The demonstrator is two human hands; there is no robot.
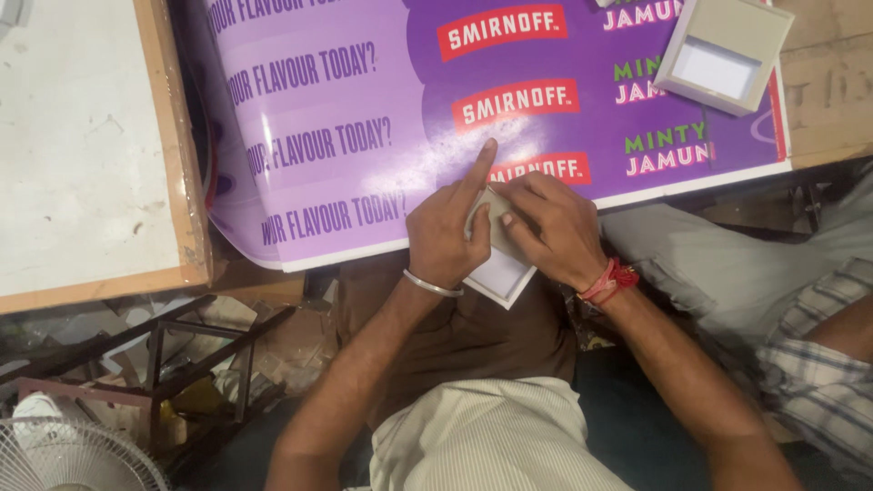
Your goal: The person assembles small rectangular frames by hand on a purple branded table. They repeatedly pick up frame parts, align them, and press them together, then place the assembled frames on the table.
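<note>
My left hand (446, 232) and my right hand (550, 227) both grip a small white-and-grey folded card box (498, 271) at the near edge of a large purple printed sheet (346, 136). The left index finger points up and rests on the sheet. A metal bangle circles my left wrist and red thread my right wrist. My fingers hide most of the box.
A second grey box with a white window (723, 50) lies on the sheet's far right corner. A white board with a wooden edge (86, 145) is at left. A metal frame (182, 355) and a white fan (68, 455) stand lower left. Another person's leg (809, 318) is at right.
</note>
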